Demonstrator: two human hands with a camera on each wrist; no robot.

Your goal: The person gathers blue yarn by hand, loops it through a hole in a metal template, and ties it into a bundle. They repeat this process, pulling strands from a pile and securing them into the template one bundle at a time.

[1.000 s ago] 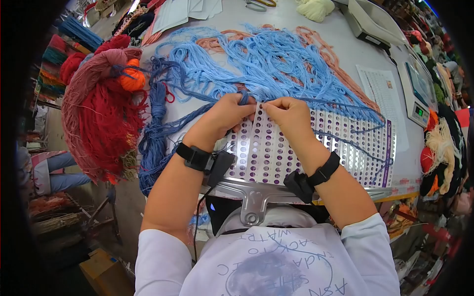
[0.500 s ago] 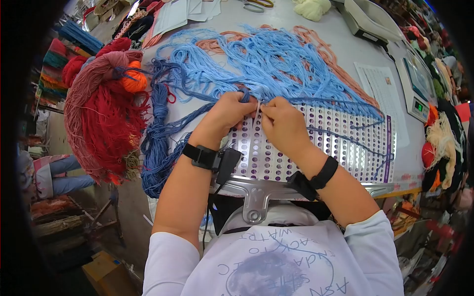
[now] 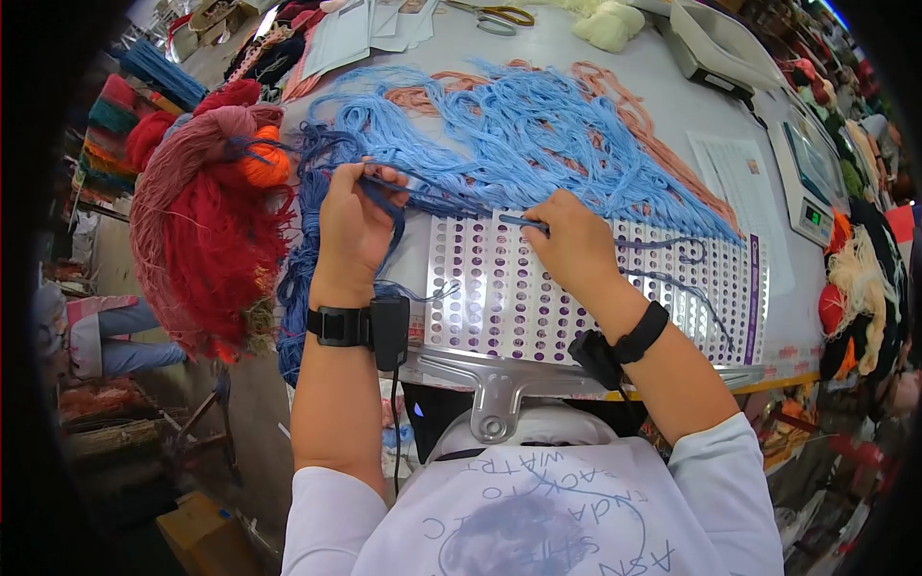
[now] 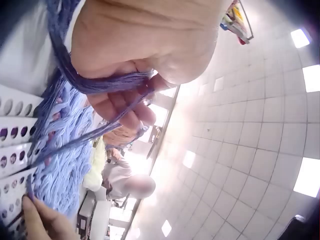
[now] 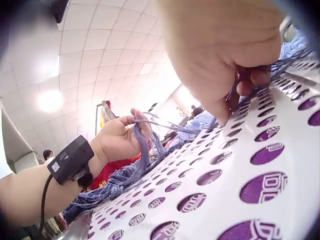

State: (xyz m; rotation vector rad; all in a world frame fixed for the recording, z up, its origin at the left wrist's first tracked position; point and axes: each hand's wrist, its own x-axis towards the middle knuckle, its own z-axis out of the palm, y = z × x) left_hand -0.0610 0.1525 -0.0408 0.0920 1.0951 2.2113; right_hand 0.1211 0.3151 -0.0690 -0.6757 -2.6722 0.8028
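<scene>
Dark blue yarn (image 3: pixel 442 203) runs from my left hand (image 3: pixel 356 226) across to my right hand (image 3: pixel 572 242). In the left wrist view my left hand (image 4: pixel 145 40) grips a dark blue strand bundle (image 4: pixel 112 84) with curled fingers. My right hand, just above the perforated white strips (image 3: pixel 480 298), pinches the yarn's other part near their top edge. The right wrist view shows its curled fingers (image 5: pixel 245 87) low over the strips (image 5: pixel 200 180), with strands passing beneath. Light blue yarn (image 3: pixel 538 125) lies beyond both hands, over salmon yarn (image 3: pixel 663 158).
Red and pink skeins (image 3: pixel 206 230) with an orange ball (image 3: pixel 266 165) hang at the left. Scissors (image 3: pixel 503 19), cream yarn (image 3: pixel 611 26) and papers (image 3: pixel 370 29) lie at the back. A scale (image 3: pixel 814 219) stands right, beside a printed sheet (image 3: pixel 735 163).
My left hand has moved left from the strips' top edge, drawing dark blue yarn out between the hands. My right hand has shifted slightly right and down, its fingers now on the yarn.
</scene>
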